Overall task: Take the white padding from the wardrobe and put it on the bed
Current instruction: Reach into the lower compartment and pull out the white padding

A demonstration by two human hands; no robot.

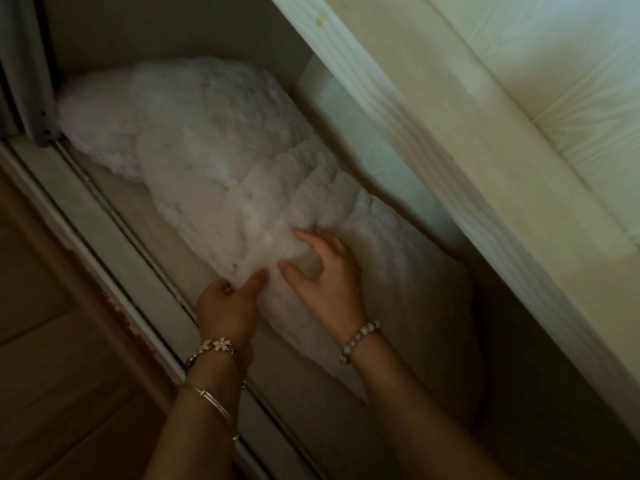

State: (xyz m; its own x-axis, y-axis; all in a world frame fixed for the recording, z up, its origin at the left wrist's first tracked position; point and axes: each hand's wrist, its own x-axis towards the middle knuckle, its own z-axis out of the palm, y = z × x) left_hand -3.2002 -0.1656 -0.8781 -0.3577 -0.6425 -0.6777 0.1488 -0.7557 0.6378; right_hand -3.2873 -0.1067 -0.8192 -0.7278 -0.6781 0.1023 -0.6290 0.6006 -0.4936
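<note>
The white padding (214,161) is a big fluffy bundle lying on the floor of the wardrobe (145,216), running from the upper left to the lower right. My left hand (228,303) is at the bundle's near edge, thumb on top and fingers tucked underneath, pinching the fluff. My right hand (325,271) lies flat on top of the padding just to the right, fingers spread and pressing into it. The bed is out of view.
A sliding-door track (114,237) runs along the wardrobe's front edge, with a door's end (31,81) at the upper left. A pale wooden shelf edge (433,140) overhangs the padding on the right. Wooden flooring (45,341) lies at the left.
</note>
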